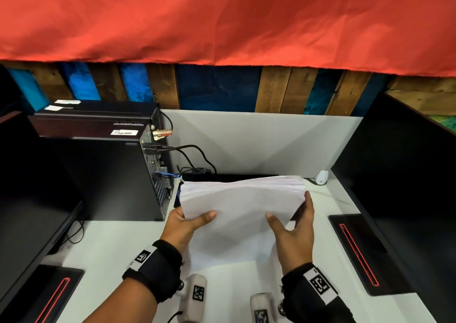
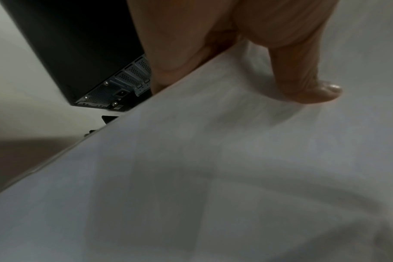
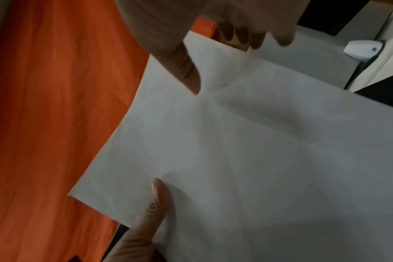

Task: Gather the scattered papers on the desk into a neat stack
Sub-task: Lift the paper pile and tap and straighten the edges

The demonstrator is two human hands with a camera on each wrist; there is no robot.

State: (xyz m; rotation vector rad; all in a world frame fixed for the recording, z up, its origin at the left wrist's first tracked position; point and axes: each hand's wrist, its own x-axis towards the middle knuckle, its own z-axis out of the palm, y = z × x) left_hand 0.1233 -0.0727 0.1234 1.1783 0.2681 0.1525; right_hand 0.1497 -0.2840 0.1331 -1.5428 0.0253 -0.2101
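A stack of white papers stands tilted on its lower edge over the white desk, its top edges fanned slightly. My left hand grips the stack's left edge, thumb on the front sheet and fingers hidden behind. My right hand holds the right edge, thumb on the front and fingers running up the side. In the left wrist view the left hand presses its thumb on the papers. The right wrist view shows the right hand pinching the papers at their edge.
A black computer tower with cables stands close on the left. A small white device sits at the back right. Black bases with red lines flank the desk. A red cloth hangs overhead.
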